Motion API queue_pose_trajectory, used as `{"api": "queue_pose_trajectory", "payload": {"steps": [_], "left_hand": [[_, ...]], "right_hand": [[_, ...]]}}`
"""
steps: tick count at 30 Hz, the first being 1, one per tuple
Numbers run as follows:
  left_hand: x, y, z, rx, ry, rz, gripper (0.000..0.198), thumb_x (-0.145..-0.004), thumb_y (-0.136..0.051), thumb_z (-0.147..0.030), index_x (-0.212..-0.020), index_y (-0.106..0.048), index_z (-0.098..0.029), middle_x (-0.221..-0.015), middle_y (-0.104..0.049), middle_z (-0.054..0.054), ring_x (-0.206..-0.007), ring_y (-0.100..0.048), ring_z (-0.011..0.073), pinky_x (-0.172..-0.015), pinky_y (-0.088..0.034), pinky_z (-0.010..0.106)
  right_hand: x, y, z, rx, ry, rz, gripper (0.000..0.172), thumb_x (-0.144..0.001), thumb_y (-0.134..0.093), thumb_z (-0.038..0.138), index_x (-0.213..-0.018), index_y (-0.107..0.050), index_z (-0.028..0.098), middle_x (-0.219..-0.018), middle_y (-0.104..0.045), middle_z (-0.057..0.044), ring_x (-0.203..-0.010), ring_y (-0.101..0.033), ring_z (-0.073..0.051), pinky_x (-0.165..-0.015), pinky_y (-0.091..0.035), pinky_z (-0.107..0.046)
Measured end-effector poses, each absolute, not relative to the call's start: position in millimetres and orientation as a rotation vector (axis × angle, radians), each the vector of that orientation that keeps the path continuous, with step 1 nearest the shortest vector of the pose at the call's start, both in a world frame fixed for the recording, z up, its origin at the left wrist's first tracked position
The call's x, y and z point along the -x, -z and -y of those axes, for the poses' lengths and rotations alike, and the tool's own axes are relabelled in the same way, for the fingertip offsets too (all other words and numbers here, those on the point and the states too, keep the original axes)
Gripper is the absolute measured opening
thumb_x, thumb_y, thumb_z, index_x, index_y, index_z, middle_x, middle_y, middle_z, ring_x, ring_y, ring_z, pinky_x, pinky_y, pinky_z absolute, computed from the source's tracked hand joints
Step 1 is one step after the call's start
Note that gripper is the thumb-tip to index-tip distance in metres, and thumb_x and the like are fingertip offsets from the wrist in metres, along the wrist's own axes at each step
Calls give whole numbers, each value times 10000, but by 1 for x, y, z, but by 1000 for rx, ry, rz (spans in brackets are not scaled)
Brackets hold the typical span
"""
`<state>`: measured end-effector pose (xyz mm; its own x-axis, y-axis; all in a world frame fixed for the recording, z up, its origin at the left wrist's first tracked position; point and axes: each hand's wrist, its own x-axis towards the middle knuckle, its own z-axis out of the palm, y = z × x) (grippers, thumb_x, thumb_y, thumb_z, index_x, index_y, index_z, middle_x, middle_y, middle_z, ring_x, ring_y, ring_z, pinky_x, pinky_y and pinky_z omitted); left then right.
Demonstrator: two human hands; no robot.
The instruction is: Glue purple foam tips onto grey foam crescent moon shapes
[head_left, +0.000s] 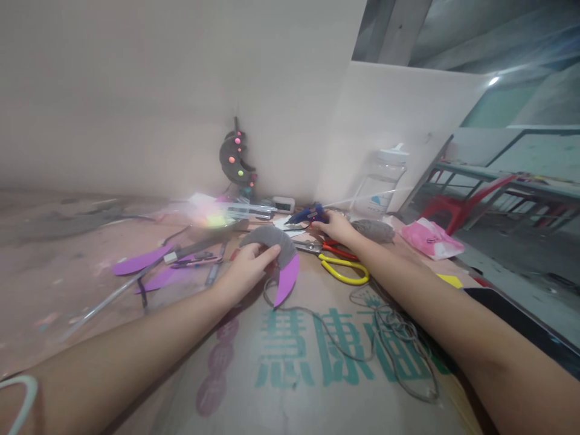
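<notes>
My left hand [247,270] pinches a crescent-shaped piece [277,257] that is wrapped in grey yarn along its upper part and bare purple at its lower tip. It rests on a sheet of cardboard [290,368] with green characters. My right hand [336,228] reaches forward and closes on a blue glue gun [306,214] lying near the wall. Grey yarn [389,338] trails in loose loops from the crescent across the cardboard under my right forearm, and a grey yarn ball [374,230] sits just beyond my right wrist.
Yellow-handled scissors [339,269] and red-handled scissors [333,248] lie between my hands. Purple crescent cutouts [140,263] lie at left. A finished grey crescent with coloured pompoms [236,158] leans on the wall. A clear plastic jar [380,184] and a pink bag [430,237] stand at right.
</notes>
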<state>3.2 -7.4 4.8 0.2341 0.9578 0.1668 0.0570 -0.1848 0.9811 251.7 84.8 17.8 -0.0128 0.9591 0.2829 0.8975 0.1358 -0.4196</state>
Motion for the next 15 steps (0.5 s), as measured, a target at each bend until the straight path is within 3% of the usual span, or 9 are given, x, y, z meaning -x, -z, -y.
{"api": "queue_pose_trajectory", "payload": {"steps": [5, 8, 10, 15], "left_hand": [[-2, -6, 9, -1518, -1124, -1006, 336, -737, -603, -462, -623, -579, -146, -573, -567, 9, -555, -500, 121, -548, -388, 233], [-2, -5, 10, -1530, -1126, -1043, 359, -739, -599, -480, -606, -564, -148, -566, -560, 14, -554, -501, 126, -534, -380, 236], [-2, -5, 10, -1534, -1127, -1064, 373, -739, -600, -491, -592, -544, -153, -563, -550, 12, -550, -499, 126, -520, -371, 235], [-2, -5, 11, -1551, -1122, -1077, 372, -760, -595, -489, -603, -527, -159, -565, -520, -12, -545, -493, 116, -505, -364, 221]], "right_hand": [[-253, -29, -73, 1829, -122, 2052, 349, -865, -590, 383, -1115, -636, 145, -1100, -702, -110, -954, -665, -217, -802, -490, -282], [-254, -40, -57, 1878, -18, 2129, 451, -835, -616, 437, -1150, -615, 113, -1085, -691, -180, -944, -658, -284, -789, -489, -345], [-252, -47, -41, 1896, 77, 2168, 394, -842, -614, 388, -1111, -633, 101, -1080, -680, -214, -981, -637, -316, -830, -465, -382], [-229, -44, 10, 1474, 170, 2269, 224, -922, -505, 332, -987, -678, 205, -1011, -710, -73, -943, -640, -216, -838, -460, -319]]}}
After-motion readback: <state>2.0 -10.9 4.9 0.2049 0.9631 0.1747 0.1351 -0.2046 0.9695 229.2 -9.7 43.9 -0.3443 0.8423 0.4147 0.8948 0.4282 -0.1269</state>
